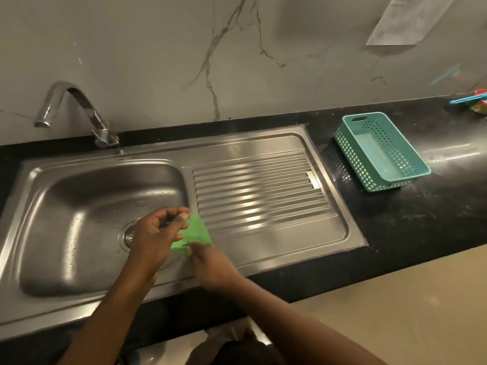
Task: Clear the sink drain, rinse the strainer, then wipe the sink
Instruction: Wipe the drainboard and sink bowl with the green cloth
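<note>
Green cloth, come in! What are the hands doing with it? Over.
Left hand pinches top of green cloth, right hand grips its bottom edge. Cloth held over sink, beside drain. Nothing seen in the way.

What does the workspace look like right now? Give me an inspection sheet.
Surface: black counter, steel sink with droplets in the basin.
Job's things: green cloth held over the basin's right edge; drain partly hidden by the left hand.
Clutter: teal basket on the counter; colourful items at far right.
Hands: left hand and right hand both pinch the cloth.
Cables: nothing seen.
Surroundings: tap, not running; veined wall with a paper sheet.
</note>
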